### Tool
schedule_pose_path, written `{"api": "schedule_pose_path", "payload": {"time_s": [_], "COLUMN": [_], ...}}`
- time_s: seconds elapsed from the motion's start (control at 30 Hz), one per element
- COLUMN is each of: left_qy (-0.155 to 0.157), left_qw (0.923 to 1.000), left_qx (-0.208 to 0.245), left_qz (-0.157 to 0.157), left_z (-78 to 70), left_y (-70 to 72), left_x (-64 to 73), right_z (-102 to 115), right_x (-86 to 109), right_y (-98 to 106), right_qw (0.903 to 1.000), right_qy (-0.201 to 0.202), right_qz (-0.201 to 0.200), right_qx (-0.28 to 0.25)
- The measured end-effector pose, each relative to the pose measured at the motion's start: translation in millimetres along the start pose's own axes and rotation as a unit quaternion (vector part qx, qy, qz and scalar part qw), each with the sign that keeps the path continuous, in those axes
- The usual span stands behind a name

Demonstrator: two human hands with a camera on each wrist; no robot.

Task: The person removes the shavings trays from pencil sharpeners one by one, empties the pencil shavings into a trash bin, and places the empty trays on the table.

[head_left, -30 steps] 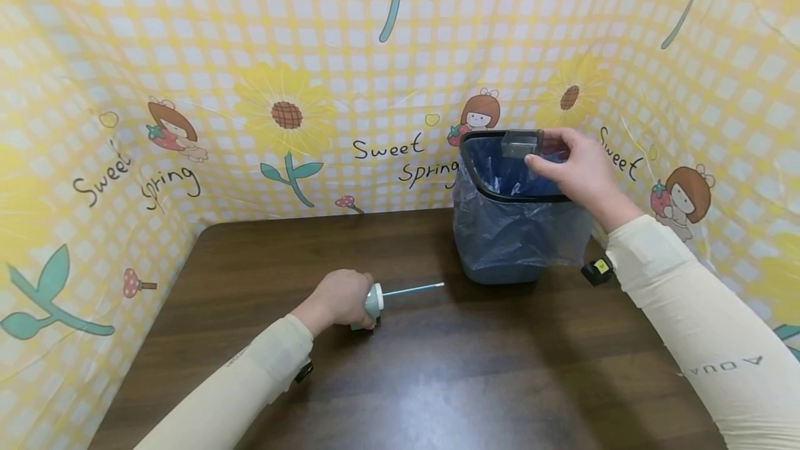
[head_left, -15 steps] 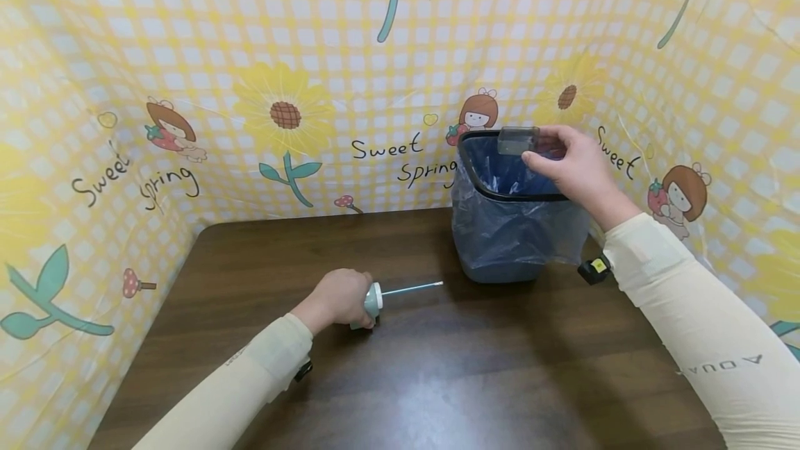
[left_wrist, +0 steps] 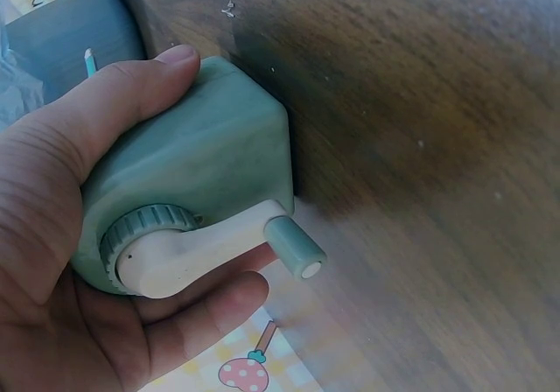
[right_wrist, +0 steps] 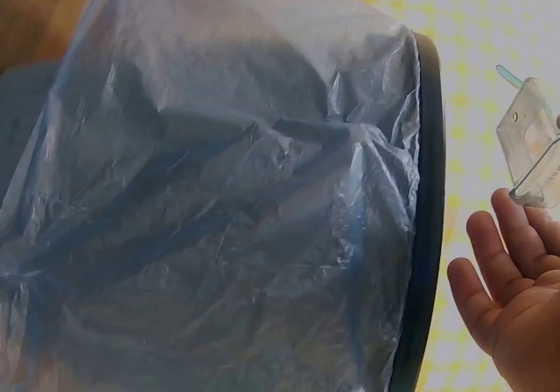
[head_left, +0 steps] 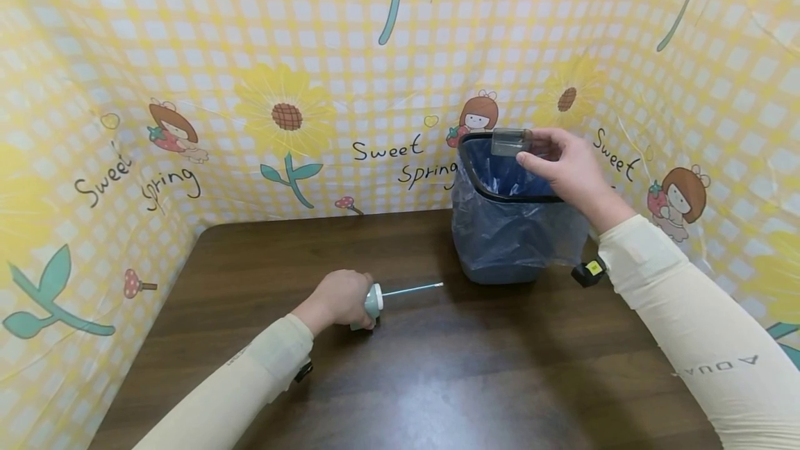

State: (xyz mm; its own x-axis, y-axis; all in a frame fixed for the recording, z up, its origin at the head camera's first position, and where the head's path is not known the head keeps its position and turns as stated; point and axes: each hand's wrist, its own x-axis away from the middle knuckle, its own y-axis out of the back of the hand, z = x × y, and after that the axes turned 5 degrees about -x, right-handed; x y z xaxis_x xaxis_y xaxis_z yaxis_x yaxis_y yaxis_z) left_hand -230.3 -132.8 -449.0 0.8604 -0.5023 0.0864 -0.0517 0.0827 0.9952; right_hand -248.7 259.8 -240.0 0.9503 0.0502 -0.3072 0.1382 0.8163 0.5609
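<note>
My left hand grips a green hand-crank pencil sharpener low over the table. Its cream crank arm ends in a green knob, and these face the left wrist camera. A thin light-blue pencil sticks out of the sharpener's white front, pointing right. At the bin's mouth, my right hand pinches a clear, smoky plastic shavings drawer between thumb and fingers. In the right wrist view the drawer is partly cut off by the frame edge. Its contents are too small to make out.
A blue-grey trash bin with a black rim and clear plastic liner stands at the table's back right. Dark wood table stretches beneath both arms. Yellow checked cloth walls enclose the back and sides. Tiny light specks lie on the wood.
My right hand has shifted slightly left over the bin with the drawer, which shows a little more of its side. The left hand, sharpener and pencil stay in place.
</note>
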Motion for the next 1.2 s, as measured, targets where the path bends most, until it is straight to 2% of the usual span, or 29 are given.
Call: {"api": "schedule_pose_path", "payload": {"time_s": [0.5,0.93,1.2], "left_qy": [0.0,0.0,-0.001], "left_qw": [1.0,1.0,0.9999], "left_qx": [-0.002,-0.008,-0.006], "left_qz": [-0.005,-0.004,-0.008], "left_z": [-0.7,-1.5,0.5], "left_y": [-0.7,0.3,-1.8], "left_x": [2.0,2.0,1.6], "right_z": [5,12,16], "right_x": [2.1,7.5,10.6], "right_y": [-11,-20,-28], "right_qw": [0.9986,0.9974,0.9958], "right_qy": [0.022,0.034,0.044], "right_qz": [0.019,0.049,0.046], "right_qx": [-0.043,-0.041,-0.066]}}
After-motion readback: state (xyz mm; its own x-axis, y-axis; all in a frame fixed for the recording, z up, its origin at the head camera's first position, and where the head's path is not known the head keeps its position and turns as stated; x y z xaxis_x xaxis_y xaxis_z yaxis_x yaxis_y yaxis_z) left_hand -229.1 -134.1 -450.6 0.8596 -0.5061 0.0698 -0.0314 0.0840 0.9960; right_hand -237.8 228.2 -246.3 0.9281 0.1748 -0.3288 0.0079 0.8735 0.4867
